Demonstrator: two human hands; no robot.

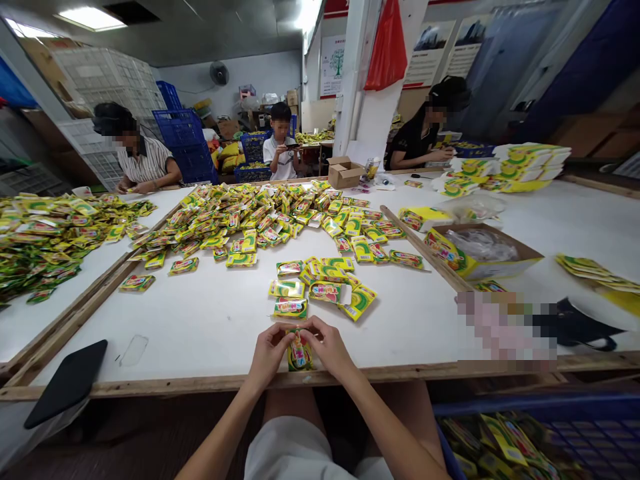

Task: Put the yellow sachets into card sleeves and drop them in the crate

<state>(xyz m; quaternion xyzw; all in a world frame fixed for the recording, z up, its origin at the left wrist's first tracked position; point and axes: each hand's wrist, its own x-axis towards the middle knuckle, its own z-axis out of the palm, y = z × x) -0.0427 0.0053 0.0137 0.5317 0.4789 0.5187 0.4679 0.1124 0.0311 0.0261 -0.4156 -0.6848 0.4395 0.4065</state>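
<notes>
At the table's near edge my left hand [269, 353] and my right hand [327, 347] both pinch one small yellow-green sachet [299, 352], each with fingers closed on its top corners. Just beyond them a small cluster of the same sachets [323, 288] lies flat on the white table [210, 320]. Farther back a large loose heap of sachets [260, 217] spreads across the table's middle.
A black phone [67, 381] lies at the left near edge. An open cardboard box [483, 252] sits right, with a blue crate of sachets [540, 440] below. Another sachet heap [45, 233] covers the left table. Three people sit at the far side.
</notes>
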